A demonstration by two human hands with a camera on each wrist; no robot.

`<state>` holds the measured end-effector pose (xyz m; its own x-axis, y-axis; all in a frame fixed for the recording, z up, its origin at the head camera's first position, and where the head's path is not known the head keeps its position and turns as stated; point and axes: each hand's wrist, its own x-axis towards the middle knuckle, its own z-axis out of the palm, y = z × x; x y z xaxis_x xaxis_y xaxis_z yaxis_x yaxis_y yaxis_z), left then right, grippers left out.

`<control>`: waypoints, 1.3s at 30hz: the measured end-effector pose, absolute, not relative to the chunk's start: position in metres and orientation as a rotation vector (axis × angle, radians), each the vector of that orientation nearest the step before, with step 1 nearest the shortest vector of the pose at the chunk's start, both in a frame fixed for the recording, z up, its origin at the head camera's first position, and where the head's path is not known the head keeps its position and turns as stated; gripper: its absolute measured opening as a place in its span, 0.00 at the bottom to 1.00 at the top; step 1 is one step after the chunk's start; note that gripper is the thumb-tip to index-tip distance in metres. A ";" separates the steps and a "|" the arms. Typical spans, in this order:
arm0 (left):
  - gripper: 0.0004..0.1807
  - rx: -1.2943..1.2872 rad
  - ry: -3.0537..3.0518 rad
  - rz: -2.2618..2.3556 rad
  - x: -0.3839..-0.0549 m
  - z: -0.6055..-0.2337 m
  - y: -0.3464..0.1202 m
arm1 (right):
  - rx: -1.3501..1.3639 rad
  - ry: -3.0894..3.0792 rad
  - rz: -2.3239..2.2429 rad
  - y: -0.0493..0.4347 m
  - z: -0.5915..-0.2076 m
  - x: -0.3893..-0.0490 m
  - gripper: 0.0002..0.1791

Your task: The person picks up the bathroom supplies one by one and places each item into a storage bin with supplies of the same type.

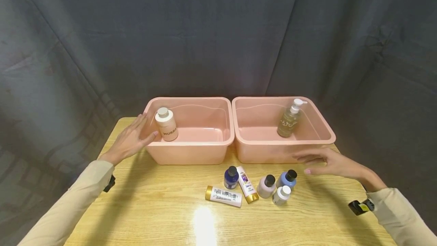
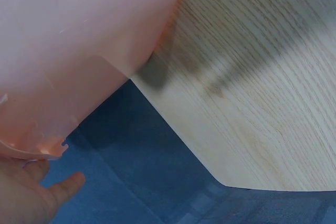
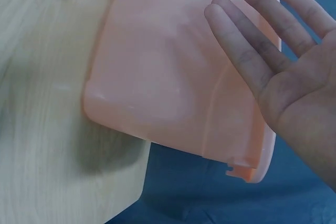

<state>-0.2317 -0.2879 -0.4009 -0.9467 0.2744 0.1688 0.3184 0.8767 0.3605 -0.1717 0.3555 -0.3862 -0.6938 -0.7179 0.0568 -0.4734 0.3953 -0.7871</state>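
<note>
My left hand [image 1: 128, 142] rests at the left rim of the left pink bin [image 1: 191, 153], fingers extended and thumb near its front corner. Inside that bin a white bottle [image 1: 167, 126] marked MURRA stands near the hand. In front of the right pink bin [image 1: 269, 153] my right hand [image 1: 329, 163] hovers with straight fingers and holds nothing. In the right wrist view, that hand [image 3: 299, 72] shows its palm, fingers spread beside the bin wall. A green-grey pump bottle [image 1: 288, 121] leans inside the right bin. Nearest the right hand is a light blue bottle [image 1: 287, 178] with a black cap.
On the wooden table [image 1: 153, 208] stand a dark blue bottle [image 1: 231, 178], a pale pink bottle [image 1: 266, 186] and a small white bottle [image 1: 281, 195]. Two white tubes with gold caps, one upright-angled [image 1: 246, 183] and one sideways [image 1: 225, 196], lie beside them. A grey curtain [image 1: 205, 33] hangs behind.
</note>
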 end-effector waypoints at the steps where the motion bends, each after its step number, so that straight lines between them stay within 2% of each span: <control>1: 0.46 -0.465 -2.935 -0.595 -0.232 -0.401 -0.288 | -1.043 2.362 -1.190 0.355 -0.388 -0.172 0.28; 39: 0.46 -0.436 -2.957 -0.611 -0.229 -0.399 -0.287 | -0.941 2.246 -1.241 0.355 -0.431 -0.181 0.28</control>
